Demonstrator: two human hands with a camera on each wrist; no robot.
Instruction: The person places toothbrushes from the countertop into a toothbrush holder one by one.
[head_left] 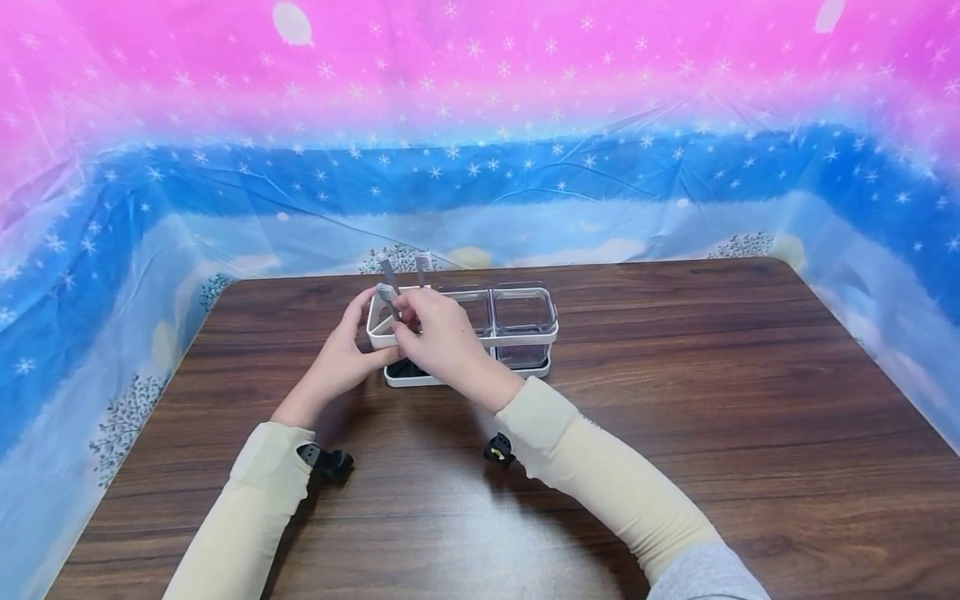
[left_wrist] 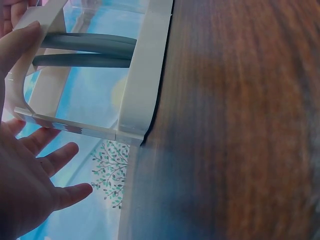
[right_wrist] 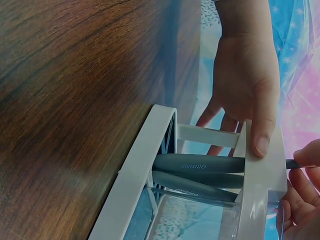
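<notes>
A white toothbrush holder (head_left: 517,341) with an upper frame and a lower tray stands on the table. My left hand (head_left: 337,358) grips its left end, the thumb on the front of the upper frame and some fingers spread around the side. With thumb and fingertips, my right hand (head_left: 442,333) pinches a grey toothbrush (head_left: 386,293) near its neck, above the frame. Two other toothbrushes, one by the left end (head_left: 387,268) and one farther back (head_left: 423,262), stand bristles up in the holder. Grey handles (right_wrist: 200,164) reach down to the tray in the right wrist view.
Clear cups (head_left: 522,310) sit in the middle and right slots of the holder. The brown wooden table (head_left: 712,400) stretches around it. A pink and blue snowflake cloth (head_left: 480,167) hangs behind and at the sides.
</notes>
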